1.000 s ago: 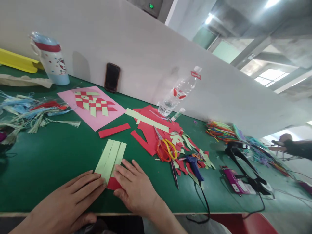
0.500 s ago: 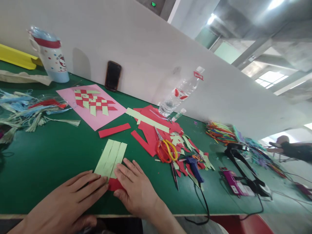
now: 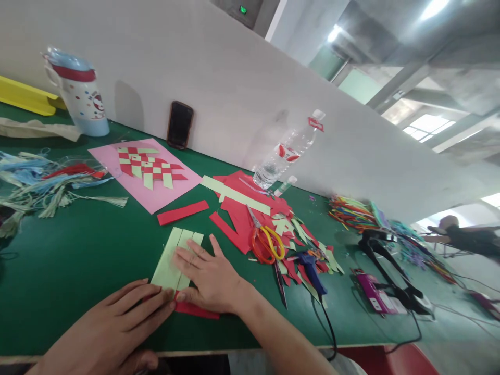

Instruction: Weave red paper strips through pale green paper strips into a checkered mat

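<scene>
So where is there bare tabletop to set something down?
The widest bare patch of green table lies between the tassels, the pale green strips and the left hand. A smaller one separates the right hand from the scissors. It is crowded where scissors, paper scraps and glue gun cluster.

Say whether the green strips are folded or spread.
Spread: the green strips lie flat, side by side, partly under the right hand; lower ends unclear.

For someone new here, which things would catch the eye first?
Probably the checkered red-and-green paper weave, on the pink sheet toward the wall. Next come the bright scissors, among paper scraps on the right. Then, nearest, the left hand and right hand rest on pale green strips.
</scene>
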Motion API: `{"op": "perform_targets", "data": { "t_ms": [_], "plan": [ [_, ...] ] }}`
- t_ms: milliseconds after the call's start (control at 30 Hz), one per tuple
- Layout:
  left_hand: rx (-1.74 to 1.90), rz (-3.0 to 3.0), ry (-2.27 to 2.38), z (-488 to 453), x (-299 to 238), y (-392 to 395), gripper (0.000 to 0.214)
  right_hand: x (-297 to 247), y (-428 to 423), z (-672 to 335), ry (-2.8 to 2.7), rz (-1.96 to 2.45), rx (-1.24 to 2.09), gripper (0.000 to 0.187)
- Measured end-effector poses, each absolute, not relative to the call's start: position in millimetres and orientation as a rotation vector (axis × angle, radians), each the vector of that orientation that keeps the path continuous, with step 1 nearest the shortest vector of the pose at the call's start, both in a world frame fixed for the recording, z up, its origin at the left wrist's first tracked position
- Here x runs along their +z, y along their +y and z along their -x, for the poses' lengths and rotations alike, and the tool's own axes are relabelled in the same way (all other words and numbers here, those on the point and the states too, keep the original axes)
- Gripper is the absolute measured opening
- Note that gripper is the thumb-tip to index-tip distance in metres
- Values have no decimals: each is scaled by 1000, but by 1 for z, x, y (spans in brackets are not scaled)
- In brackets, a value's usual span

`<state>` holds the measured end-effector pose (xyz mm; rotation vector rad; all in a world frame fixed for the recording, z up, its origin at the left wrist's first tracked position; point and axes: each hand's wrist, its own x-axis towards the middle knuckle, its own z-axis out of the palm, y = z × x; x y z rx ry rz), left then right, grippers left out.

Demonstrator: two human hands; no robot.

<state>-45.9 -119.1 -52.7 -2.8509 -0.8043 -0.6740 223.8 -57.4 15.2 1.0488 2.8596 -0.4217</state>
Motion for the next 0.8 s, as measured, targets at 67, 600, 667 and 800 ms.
{"op": "perform_targets", "data": {
  "t_ms": [67, 600, 667, 800],
  "plan": [
    [-673, 2849, -815, 47, -56, -119, 70, 15, -53, -224, 2842, -1108, -391, 72],
    [-644, 2865, -849, 41, -46, -117, 67, 3, 49, -186, 2922, -1381, -272, 49],
    [-639, 2875, -857, 40, -39, -118, 65, -1, 59, -178, 2929, -1386, -297, 50],
    [-646, 2884, -919, 37, -29, -119, 63, -3, 67, -174, 2958, -1475, -349, 37]
  ]
}}
